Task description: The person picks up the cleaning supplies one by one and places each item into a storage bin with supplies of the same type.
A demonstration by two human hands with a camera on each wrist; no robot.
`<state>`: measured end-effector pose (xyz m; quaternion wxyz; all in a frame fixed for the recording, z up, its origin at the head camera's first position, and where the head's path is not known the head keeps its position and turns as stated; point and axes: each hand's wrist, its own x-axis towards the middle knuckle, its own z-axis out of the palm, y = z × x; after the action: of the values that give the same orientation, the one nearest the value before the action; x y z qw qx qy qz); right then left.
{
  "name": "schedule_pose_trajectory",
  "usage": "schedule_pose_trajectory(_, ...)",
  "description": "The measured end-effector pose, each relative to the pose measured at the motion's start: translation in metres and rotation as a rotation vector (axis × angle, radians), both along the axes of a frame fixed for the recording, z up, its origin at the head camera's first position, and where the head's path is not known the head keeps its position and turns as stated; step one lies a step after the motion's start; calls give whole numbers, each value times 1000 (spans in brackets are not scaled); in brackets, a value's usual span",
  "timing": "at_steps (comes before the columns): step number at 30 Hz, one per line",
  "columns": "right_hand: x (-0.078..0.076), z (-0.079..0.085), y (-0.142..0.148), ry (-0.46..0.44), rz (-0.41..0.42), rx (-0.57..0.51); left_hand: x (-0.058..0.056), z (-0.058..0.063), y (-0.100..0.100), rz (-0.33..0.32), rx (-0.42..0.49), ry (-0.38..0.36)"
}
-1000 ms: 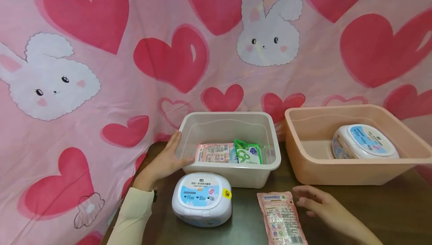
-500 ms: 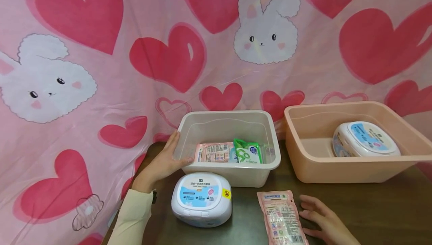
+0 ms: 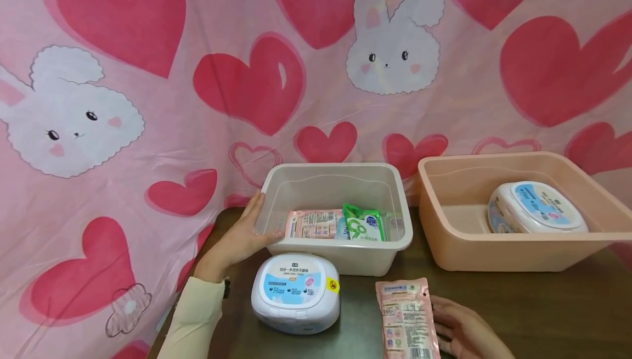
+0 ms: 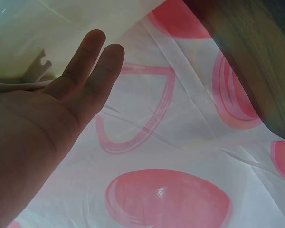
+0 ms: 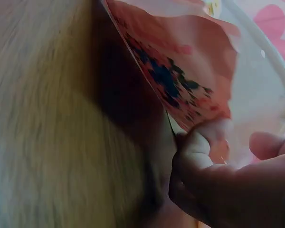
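Observation:
On the left side of the light grey plastic bin (image 3: 336, 259), my left hand (image 3: 237, 245) rests at the front corner, thumb by the front rim. Straight fingers (image 4: 85, 66) of that hand lie along the bin's wall in the left wrist view. At the front, my right hand (image 3: 469, 329) pinches the right edge of a flat pink printed pouch (image 3: 407, 315). The right wrist view shows that pouch's edge raised off the wood, its flower-printed underside showing, with curled fingers (image 5: 194, 156) at it. Inside the grey bin lie a pink packet (image 3: 312, 224) and a green-and-white packet (image 3: 364, 223).
A white lidded tub (image 3: 296, 294) with a blue label stands in front of the grey bin. To the right is a peach bin (image 3: 518, 252) holding a similar tub (image 3: 538, 205). Behind the dark wooden table (image 3: 553, 309) hangs a pink heart-and-rabbit cloth (image 3: 217, 13).
My right hand first drew back to the right of the pink pouch, then came in against its right edge and turned it slightly. The left hand stays on the grey bin.

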<state>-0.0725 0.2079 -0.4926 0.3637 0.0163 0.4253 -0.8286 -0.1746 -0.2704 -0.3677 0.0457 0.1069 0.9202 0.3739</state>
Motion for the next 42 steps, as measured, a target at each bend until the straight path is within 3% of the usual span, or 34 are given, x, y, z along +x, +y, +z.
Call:
schedule_pose_trajectory(3, -1, -1, -12, 49, 17, -1, 1, 1, 0, 2, 0, -6)
schedule_pose_trajectory(11, 4, 1, -40, 239, -3, 224, 0, 1, -1, -5, -16, -7)
schedule_pose_trajectory(14, 7, 1, -47, 250, 36, 222, 0, 1, -2, -3, -17, -9)
schedule_pose_trajectory(18, 9, -2, -48, 235, 95, 161, 1, 1, -3, -6, -12, -4)
schedule_pose_trajectory(25, 7, -3, -35, 167, 109, 85, 1, 2, -1, -11, -11, 9)
schedule_pose_trajectory(32, 6, 12, -7, 15, 111, -114, 0, 1, 1, -8, -40, -12)
schedule_pose_trajectory(36, 9, 20, 10, 10, 116, -235, 0, 1, 0, -7, -35, -7)
schedule_pose_trajectory(42, 14, 39, 29, -20, 78, -294, 1, 2, 0, -10, -21, -2)
